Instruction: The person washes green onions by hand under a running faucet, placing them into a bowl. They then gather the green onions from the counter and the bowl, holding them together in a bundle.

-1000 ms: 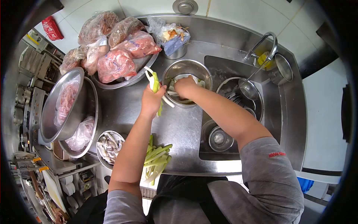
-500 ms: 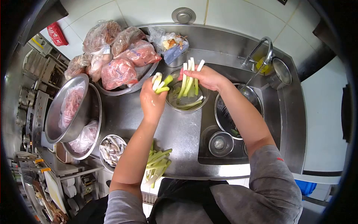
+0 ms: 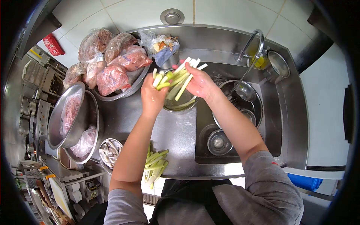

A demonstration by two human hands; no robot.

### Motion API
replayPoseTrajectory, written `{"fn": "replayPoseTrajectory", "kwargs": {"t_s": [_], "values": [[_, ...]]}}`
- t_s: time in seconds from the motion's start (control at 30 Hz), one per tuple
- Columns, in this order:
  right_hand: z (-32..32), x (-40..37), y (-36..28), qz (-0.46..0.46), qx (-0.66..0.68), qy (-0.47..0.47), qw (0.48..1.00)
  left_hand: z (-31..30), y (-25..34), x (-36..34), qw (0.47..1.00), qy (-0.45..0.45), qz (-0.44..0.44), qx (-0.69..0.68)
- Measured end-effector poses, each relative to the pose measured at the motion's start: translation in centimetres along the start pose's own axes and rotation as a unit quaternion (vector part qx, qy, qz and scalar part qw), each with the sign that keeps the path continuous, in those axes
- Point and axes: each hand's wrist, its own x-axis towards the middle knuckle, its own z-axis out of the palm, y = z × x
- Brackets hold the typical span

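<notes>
Over a round metal bowl (image 3: 183, 108), my left hand (image 3: 153, 96) is closed around several green onion pieces (image 3: 162, 80). My right hand (image 3: 200, 81) holds a bunch of white-and-green stalks (image 3: 183, 80), the thumb lying across them and the white ends pointing up and away. The two bunches meet between the hands. A few more stalks lie in the bowl below. Near the counter's front edge, beside my left forearm, rests a pile of green onions (image 3: 155, 165).
Bagged meat (image 3: 112, 79) fills a large bowl at back left, with tilted steel bowls (image 3: 56, 127) nearer. A white bowl (image 3: 109, 152) holds pale strips. On the right, a sink (image 3: 202, 150) contains pans and bowls under a faucet (image 3: 258, 41). A bag of scraps (image 3: 165, 47) stands behind.
My right hand has moved toward my left, and its stalks now slant into the left hand's bunch. The camera view has shifted slightly.
</notes>
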Motion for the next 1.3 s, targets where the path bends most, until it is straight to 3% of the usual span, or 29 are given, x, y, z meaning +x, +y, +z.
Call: {"fn": "replayPoseTrajectory", "kwargs": {"t_s": [0.07, 0.13, 0.2, 0.27, 0.4, 0.5, 0.67, 0.73, 0.77, 0.87, 0.9, 1.0, 1.13, 1.3], "values": [[-0.1, -0.1, 0.2, -0.021, 0.032, 0.030, 0.999, 0.7, -0.1, -0.7, 0.999, -0.011, -0.025, -0.027], [0.3, -0.5, 0.4, -0.038, 0.074, 0.062, 0.995, 1.5, -0.4, -1.2, 0.996, -0.068, 0.044, -0.040], [0.2, -0.8, 0.9, -0.047, 0.058, 0.038, 0.996, 1.5, -0.2, -1.8, 0.995, -0.068, 0.069, 0.023], [0.2, -1.0, 1.2, -0.035, 0.065, 0.034, 0.997, 1.6, 0.4, -2.1, 0.998, -0.044, -0.019, -0.026], [-0.7, -1.5, 0.8, -0.034, 0.057, 0.007, 0.998, 0.3, -0.5, -2.0, 0.997, -0.063, -0.047, -0.016], [-1.4, -1.9, -0.3, -0.031, 0.039, 0.032, 0.998, -1.6, -0.2, -1.9, 0.997, -0.014, -0.070, 0.017], [-1.4, -1.6, 0.2, -0.055, 0.004, 0.010, 0.998, -1.2, 0.3, -1.2, 0.995, -0.009, -0.062, 0.083], [-0.7, -1.6, 0.7, -0.046, -0.005, 0.005, 0.999, -0.3, 0.8, -0.8, 0.994, -0.036, 0.051, 0.085], [-0.4, -1.7, 0.9, -0.043, -0.009, 0.013, 0.999, 0.4, 1.2, -0.9, 0.998, -0.056, 0.001, 0.018], [-0.3, -1.4, 1.2, -0.048, 0.006, -0.015, 0.999, 1.2, 0.2, -0.8, 0.995, -0.086, 0.009, 0.050], [-0.1, -1.5, 1.2, -0.034, 0.014, -0.006, 0.999, 1.3, 1.0, -0.7, 0.993, -0.054, 0.082, 0.066], [0.2, -1.5, 1.7, -0.045, -0.023, 0.002, 0.999, 1.9, 1.1, -0.7, 0.984, -0.027, 0.158, 0.075], [0.2, -0.7, 2.4, -0.047, -0.018, -0.011, 0.999, 2.3, 1.6, -0.5, 0.998, -0.059, -0.011, 0.016], [0.3, -0.9, 3.0, -0.042, -0.040, 0.036, 0.998, 1.8, 1.4, -0.2, 0.997, -0.074, 0.023, 0.027]]}}
